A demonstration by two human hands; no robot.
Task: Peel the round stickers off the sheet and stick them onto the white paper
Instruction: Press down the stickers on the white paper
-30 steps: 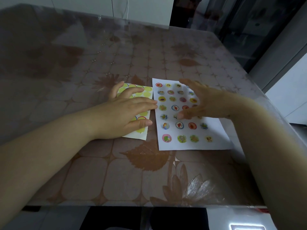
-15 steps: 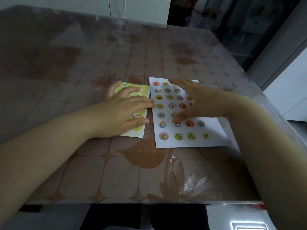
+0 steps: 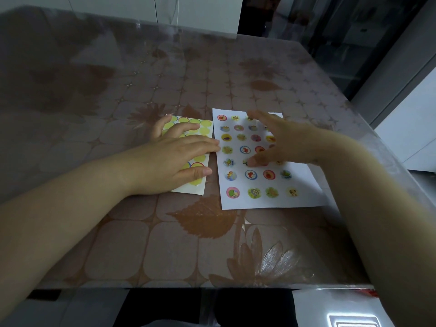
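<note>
The sticker sheet (image 3: 201, 186), pale yellow with round outlines, lies left of the white paper (image 3: 304, 194). My left hand (image 3: 174, 159) lies flat on the sheet with fingers spread, covering most of it. The white paper carries several rows of round picture stickers (image 3: 251, 174). My right hand (image 3: 285, 142) hovers over the paper with fingers spread, and its thumb tip presses a small sticker (image 3: 245, 162) onto the paper near the middle. That sticker is mostly hidden by the thumb.
Both papers lie on a table (image 3: 141, 232) under a clear cover with a brown leaf and flower pattern. The table's right edge (image 3: 368, 128) runs close beside the white paper. The near edge lies at the bottom of the view.
My right hand slid its thumb from one spot on the white paper down and left, then slightly back up. My left hand stays flat on the sticker sheet.
</note>
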